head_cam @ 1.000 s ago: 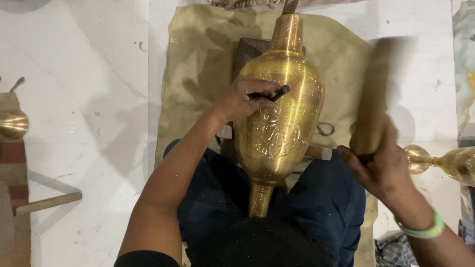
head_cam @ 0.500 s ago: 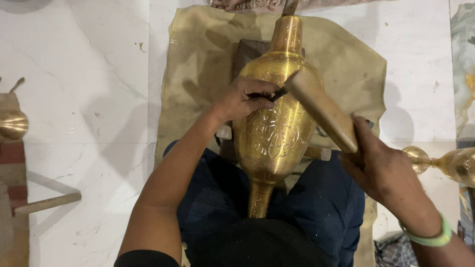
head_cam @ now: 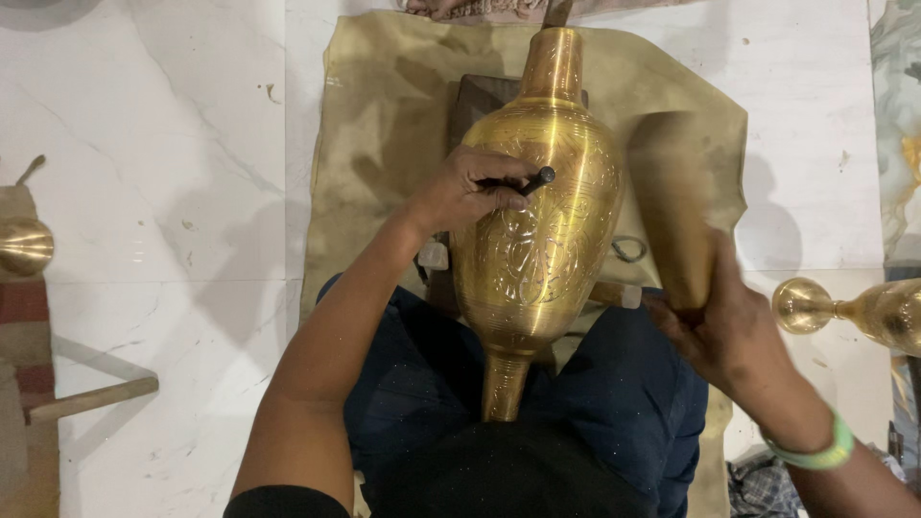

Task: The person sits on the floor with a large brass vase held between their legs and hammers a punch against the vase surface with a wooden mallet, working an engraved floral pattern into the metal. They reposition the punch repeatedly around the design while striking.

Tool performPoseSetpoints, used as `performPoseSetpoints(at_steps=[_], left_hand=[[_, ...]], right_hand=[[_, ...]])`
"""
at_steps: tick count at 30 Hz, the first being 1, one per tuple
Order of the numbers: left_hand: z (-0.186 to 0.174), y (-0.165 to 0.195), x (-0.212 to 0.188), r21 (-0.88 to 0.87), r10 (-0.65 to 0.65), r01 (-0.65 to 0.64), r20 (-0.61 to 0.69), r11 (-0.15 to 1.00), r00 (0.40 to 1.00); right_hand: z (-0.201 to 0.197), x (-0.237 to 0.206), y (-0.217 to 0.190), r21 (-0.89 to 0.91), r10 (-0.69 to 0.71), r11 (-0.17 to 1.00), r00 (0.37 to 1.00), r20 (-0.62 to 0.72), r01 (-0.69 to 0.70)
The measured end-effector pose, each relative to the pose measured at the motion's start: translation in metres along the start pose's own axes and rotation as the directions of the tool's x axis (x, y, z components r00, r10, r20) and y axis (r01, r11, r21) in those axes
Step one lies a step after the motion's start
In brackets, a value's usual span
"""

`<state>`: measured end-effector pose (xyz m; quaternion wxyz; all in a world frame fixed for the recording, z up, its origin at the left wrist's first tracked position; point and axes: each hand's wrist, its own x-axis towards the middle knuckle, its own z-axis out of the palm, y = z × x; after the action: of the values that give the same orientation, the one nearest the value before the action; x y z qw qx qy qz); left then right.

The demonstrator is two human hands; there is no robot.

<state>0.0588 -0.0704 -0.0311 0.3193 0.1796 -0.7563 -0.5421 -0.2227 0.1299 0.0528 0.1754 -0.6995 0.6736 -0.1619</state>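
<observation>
Left hand (head_cam: 470, 197) pinches a dark chisel (head_cam: 523, 180) in a narrow grip; right hand (head_cam: 715, 321) grips a blurred wooden mallet (head_cam: 672, 206).
Its tip rests on the brass vase (head_cam: 537, 240), which lies across the person's lap over a tan cloth (head_cam: 384, 125) on the floor, long axis running away from the person, one narrow end far, the other near the body.

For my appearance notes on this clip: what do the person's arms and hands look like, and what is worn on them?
Both forearms are bare. The left hand wears nothing visible: no glove, ring or band. The left arm ends in a black sleeve at the upper arm. The right hand is also ungloved, with a light green wristband around the wrist. No right sleeve is in view.
</observation>
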Motion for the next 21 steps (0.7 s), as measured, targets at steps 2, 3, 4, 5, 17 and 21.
performPoseSetpoints(at_steps=[2,3,4,5,17,21], left_hand=[[0.0,0.0,0.001,0.019,0.004,-0.004,-0.003,1.0,1.0],[0.0,0.001,0.001,0.005,0.001,-0.001,0.002,1.0,1.0],[0.0,0.0,0.001,-0.009,0.002,-0.002,0.01,1.0,1.0],[-0.001,0.001,0.001,-0.023,0.001,-0.001,0.01,1.0,1.0],[-0.002,0.009,0.0,0.032,-0.024,0.024,-0.001,0.999,1.0],[-0.001,0.004,0.001,-0.011,-0.032,0.032,-0.003,0.999,0.999]], right_hand=[[0.0,0.0,0.0,-0.094,-0.017,0.995,0.999,0.037,0.021],[0.0,0.0,0.0,-0.139,-0.014,0.99,0.998,0.054,0.021],[0.0,0.0,0.001,-0.129,-0.003,0.992,0.999,0.046,0.009],[0.0,-0.001,0.001,-0.12,0.001,0.993,0.999,0.045,0.004],[-0.014,0.004,-0.017,-0.149,-0.084,0.985,0.995,0.051,0.09],[-0.009,0.002,-0.017,0.016,-0.102,0.995,0.99,-0.093,0.103]])
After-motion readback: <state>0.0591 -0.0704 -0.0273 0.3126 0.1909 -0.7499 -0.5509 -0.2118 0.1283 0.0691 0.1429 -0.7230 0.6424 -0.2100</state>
